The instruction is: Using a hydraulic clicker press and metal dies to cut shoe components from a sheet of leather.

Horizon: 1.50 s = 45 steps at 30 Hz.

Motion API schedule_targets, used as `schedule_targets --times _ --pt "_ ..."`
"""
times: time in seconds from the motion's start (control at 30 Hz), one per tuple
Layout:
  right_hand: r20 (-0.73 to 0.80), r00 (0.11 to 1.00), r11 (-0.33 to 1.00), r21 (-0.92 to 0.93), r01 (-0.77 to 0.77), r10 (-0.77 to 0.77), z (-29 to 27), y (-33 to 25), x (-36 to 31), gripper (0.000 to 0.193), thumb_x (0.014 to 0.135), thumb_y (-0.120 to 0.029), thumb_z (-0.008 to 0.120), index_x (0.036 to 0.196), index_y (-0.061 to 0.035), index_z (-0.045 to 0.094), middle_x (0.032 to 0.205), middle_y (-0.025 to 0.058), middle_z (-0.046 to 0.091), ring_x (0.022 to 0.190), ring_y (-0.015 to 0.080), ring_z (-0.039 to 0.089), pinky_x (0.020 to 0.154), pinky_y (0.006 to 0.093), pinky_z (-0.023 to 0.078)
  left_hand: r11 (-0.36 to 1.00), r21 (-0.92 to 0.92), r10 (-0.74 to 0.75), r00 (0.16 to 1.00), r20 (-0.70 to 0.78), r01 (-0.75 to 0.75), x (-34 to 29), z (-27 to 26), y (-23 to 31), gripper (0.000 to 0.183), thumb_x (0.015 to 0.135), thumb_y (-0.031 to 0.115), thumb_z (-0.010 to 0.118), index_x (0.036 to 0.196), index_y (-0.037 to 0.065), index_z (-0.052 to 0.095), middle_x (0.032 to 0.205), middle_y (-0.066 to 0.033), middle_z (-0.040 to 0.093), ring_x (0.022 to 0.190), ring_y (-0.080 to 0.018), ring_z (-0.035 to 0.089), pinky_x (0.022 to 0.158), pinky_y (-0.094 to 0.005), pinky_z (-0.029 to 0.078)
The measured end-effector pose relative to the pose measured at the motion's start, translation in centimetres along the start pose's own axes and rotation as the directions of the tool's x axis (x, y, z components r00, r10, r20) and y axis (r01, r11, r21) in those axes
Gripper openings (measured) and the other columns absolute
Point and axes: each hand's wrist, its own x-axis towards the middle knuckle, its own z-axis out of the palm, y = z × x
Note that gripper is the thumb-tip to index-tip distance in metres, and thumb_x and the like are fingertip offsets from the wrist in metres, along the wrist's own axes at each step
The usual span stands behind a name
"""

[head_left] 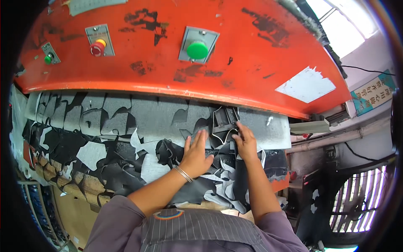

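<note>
Head view: I look down and forward from the wearer's head, picture upright. The left hand (196,152) and right hand (247,143) sit near, mid-frame; the striped apron (201,231) is nearest, at bottom. Fisheye bows the red machine panel (252,63) across the top.

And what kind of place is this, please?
It looks like a cutting workshop, perhaps for leather-like sheet: there is a big red machine with push buttons, a shaped metal frame resembling a cutting die, and many dark scraps.
</note>
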Motion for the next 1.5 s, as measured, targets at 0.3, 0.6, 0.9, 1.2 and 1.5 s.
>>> schedule_targets --times 0.3,0.6,0.9,1.2,1.5 --pt "-0.2 0.975 0.947 0.283 0.152 -0.096 -3.6 -14.3 1.7 0.057 0.083 -0.016 0.073 0.132 -0.0029 0.046 0.093 0.0152 0.068 0.082 0.021 0.068 0.076 0.0324 0.054 0.963 -0.109 -0.05 0.232 -0.971 -0.245 4.8 -29.1 -4.6 0.054 0.096 0.017 0.054 0.141 -0.004 0.032 0.144 -0.0183 0.039 0.134 -0.0252 0.038 0.11 -0.0372 0.032" --pt "-0.318 0.921 0.941 0.177 0.289 -0.224 -2.4 -22.6 10.0 0.035 0.083 -0.019 0.074 0.104 -0.0047 0.049 0.066 0.0076 0.062 0.055 0.0174 0.06 0.051 0.0303 0.046 0.977 0.192 0.184 0.091 -0.979 0.088 4.8 -43.3 -8.6 0.088 0.095 0.046 0.048 0.147 -0.011 0.006 0.157 -0.0257 0.005 0.147 -0.0318 0.006 0.118 -0.0395 0.006" --pt "0.557 0.826 0.946 -0.209 0.246 -0.092 -2.0 -16.5 -6.7 0.06 0.067 -0.048 0.078 0.102 -0.0022 0.06 0.093 0.0148 0.062 0.093 0.0335 0.06 0.077 0.0431 0.05 0.952 0.207 0.259 0.955 -0.145 -0.227 -7.6 -17.1 -0.1 0.017 0.08 0.023 0.069 0.085 0.007 0.07 0.091 -0.0104 0.068 0.083 -0.0294 0.064 0.071 -0.037 0.052" --pt "0.28 0.935 0.917 -0.27 0.294 -0.217 0.8 -13.5 -8.8 0.047 0.053 -0.022 0.084 0.089 -0.0077 0.058 0.087 0.0082 0.059 0.088 0.0271 0.059 0.075 0.0371 0.05 0.908 0.399 0.178 0.98 -0.087 -0.13 -8.7 -10.9 1.9 0.017 0.078 0.026 0.068 0.077 0.009 0.071 0.074 -0.0069 0.064 0.075 -0.0271 0.063 0.064 -0.0386 0.051" --pt "0.792 0.61 0.999 -0.039 0.004 0.028 -3.1 -13.1 -2.6 0.048 0.074 -0.037 0.076 0.109 -0.0053 0.066 0.103 0.015 0.068 0.096 0.0318 0.065 0.081 0.0391 0.052 0.953 0.298 0.033 0.998 0.054 -0.048 -8.7 -11.9 0.8 0.026 0.077 0.033 0.071 0.078 0.007 0.074 0.074 -0.0105 0.067 0.072 -0.0276 0.065 0.062 -0.0359 0.051"
